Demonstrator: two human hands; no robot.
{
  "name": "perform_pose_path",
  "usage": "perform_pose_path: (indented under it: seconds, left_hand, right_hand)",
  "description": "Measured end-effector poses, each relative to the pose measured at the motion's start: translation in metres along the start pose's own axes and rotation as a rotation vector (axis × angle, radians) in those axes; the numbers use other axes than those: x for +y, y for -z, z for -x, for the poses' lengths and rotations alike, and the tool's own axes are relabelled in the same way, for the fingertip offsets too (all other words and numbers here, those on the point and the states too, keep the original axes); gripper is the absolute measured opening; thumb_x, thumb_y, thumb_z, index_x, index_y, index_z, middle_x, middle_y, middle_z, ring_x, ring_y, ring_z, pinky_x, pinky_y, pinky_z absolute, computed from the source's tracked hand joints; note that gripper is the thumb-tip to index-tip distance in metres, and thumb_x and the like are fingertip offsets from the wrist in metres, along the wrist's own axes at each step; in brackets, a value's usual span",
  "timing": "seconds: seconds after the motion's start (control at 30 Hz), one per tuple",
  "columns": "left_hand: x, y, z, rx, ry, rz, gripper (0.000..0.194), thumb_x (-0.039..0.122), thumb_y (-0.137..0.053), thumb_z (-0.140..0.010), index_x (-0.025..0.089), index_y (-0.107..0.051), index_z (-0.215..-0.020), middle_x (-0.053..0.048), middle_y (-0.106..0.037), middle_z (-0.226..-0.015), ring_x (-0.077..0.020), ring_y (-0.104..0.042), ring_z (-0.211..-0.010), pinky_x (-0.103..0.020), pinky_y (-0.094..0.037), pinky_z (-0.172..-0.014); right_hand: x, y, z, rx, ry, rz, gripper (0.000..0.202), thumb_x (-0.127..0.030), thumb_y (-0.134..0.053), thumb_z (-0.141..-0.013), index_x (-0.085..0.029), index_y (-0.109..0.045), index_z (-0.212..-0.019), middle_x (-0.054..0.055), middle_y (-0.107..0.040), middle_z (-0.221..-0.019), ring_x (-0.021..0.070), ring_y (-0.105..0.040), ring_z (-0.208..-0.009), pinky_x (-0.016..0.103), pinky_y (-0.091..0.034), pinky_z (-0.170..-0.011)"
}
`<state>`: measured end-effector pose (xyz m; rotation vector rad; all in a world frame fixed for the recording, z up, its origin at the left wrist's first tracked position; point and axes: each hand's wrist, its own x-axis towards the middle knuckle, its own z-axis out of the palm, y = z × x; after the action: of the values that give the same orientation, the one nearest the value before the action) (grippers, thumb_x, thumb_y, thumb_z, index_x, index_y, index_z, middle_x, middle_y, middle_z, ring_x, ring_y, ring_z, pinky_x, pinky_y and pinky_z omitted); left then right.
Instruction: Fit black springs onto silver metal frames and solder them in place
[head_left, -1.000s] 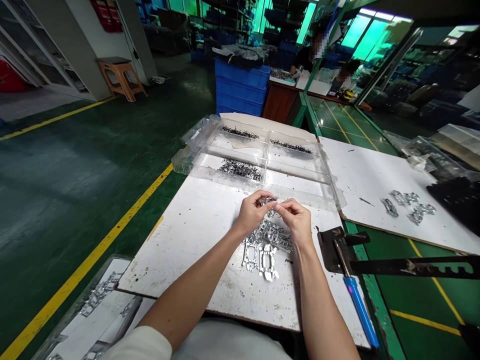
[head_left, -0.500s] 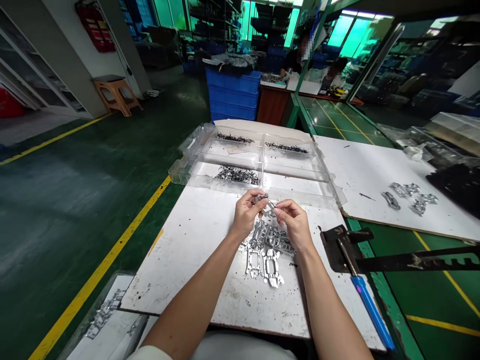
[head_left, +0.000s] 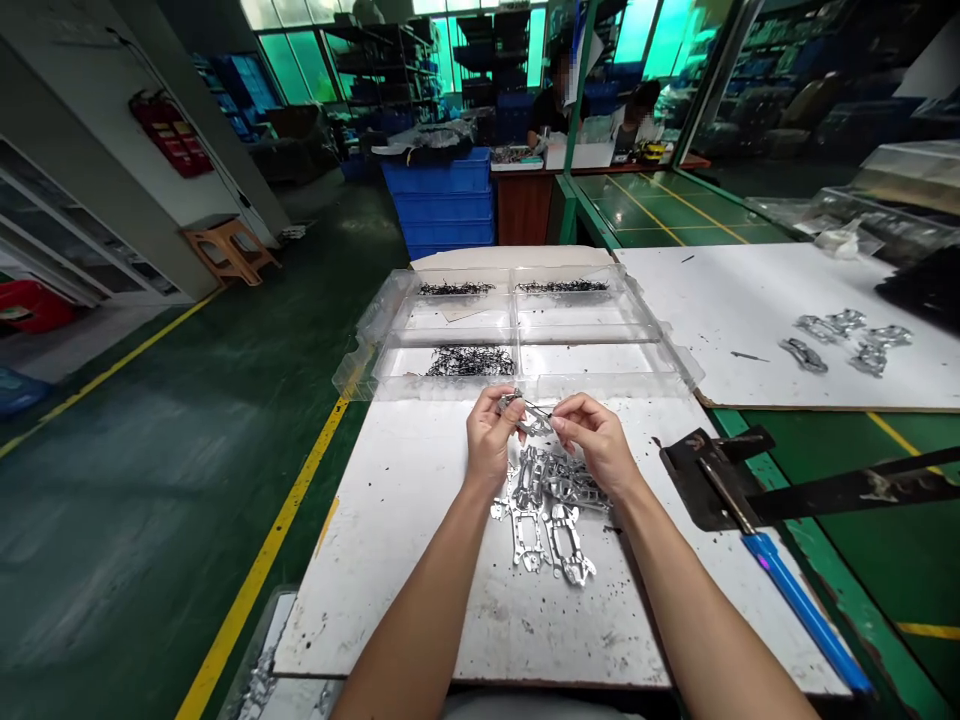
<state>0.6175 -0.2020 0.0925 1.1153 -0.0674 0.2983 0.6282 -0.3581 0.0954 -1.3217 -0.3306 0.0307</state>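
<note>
My left hand (head_left: 491, 440) is closed on a silvery metal frame part (head_left: 535, 427), held just above the board. Opposite it, my right hand (head_left: 596, 440) has thumb and forefinger pinched on a thin black strip (head_left: 537, 411) that reaches across to the metal frame. Whether the strip is seated in the frame I cannot make out. Below both hands lies a pile of similar metal frames (head_left: 564, 545), partly covered by my right hand. Beyond the hands stands a clear divided tray (head_left: 592, 388) with heaps of thin black pieces (head_left: 469, 361) in several compartments.
A blue-handled tool (head_left: 806, 610) lies at the right beside a black metal bracket (head_left: 701, 475). More metal parts (head_left: 870, 358) rest on the white board to the right. Blue crates (head_left: 442, 205) are stacked behind the tray. Two people sit at a far bench (head_left: 525, 205).
The view has turned slightly, shifting the scene. The metal frame is tilted differently in my left hand, and the black strip shows more clearly between both hands.
</note>
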Motion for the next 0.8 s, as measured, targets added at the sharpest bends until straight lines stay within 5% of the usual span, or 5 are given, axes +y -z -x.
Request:
perform_pose_path:
  seconds: [0.37,0.57,0.8]
  left_hand:
    - [-0.0045,0.0011,-0.0014,0.075,0.018,-0.002,0.041,0.039,-0.08,-0.076,0.017,-0.058,-0.103,0.005,-0.056,-0.068,-0.0058,-0.049,-0.05,-0.018,-0.043,-0.045]
    - [-0.0023,0.0004,0.0006,0.06,0.018,-0.01,0.039,0.038,-0.08,-0.077,0.018,-0.058,-0.102,0.004,-0.057,-0.072,-0.0054,-0.05,-0.05,-0.019,-0.044,-0.046]
    - [0.0022,0.0015,0.0034,-0.03,-0.042,-0.129,0.032,0.038,-0.078,-0.079,0.019,-0.061,-0.098,0.003,-0.058,-0.071,-0.0082,-0.054,-0.054,-0.022,-0.047,-0.052]
  right_hand:
    - [-0.0003,-0.0032,-0.0006,-0.019,0.124,0.117,0.026,-0.044,-0.079,-0.077,-0.021,-0.071,-0.088,0.003,-0.06,-0.089,0.0103,-0.049,-0.06,0.027,-0.04,-0.051]
    - [0.0042,-0.0028,0.0004,-0.02,0.061,0.149,0.035,-0.047,-0.079,-0.077,-0.022,-0.063,-0.096,-0.004,-0.052,-0.065,0.0125,-0.046,-0.055,0.027,-0.038,-0.051]
    - [0.0048,-0.0001,0.0016,-0.011,0.165,0.295,0.03,-0.048,-0.076,-0.08,-0.021,-0.066,-0.088,-0.002,-0.054,-0.067,0.0136,-0.047,-0.059,0.028,-0.038,-0.055]
